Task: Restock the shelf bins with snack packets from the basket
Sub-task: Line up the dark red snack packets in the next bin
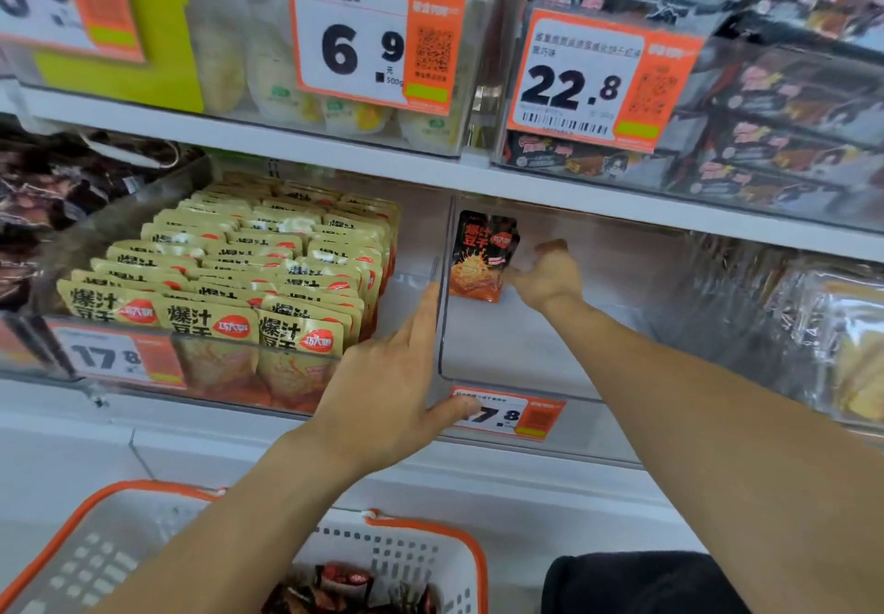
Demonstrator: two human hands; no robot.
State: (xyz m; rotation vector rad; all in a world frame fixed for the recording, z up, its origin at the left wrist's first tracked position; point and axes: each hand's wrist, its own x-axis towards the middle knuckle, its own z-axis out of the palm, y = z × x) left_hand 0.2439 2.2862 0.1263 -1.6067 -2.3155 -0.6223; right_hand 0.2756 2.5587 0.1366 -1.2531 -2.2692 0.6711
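A dark snack packet (484, 255) is standing upright at the back of the clear bin (516, 350), against its left wall, and the right hand (545, 278) is reaching deep in to it, fingers curled round its right edge and pinching it. Apart from that one packet, the bin is looking bare.

The left hand (397, 388) is resting on the near left corner of the same bin, fingers straight up along the wall and thumb pressing across the front lip just beside the price tag (509, 415); it is gripping nothing, only steadying.

To the left of that hand, the neighbouring bin (143, 326) is sitting packed with rows of beige packets (229, 278). Below both forearms, the basket (425, 551) with orange rims is holding more dark packets (344, 587).

The risk, as I judge it, is the lone packet tipping forward once the fingers are letting go, since nothing is propping it from the front. The left hand, leaning on the corner, could also be nudging the bin sideways into its neighbour. The reach is long too, so the forearm could be dragging on the front lip.
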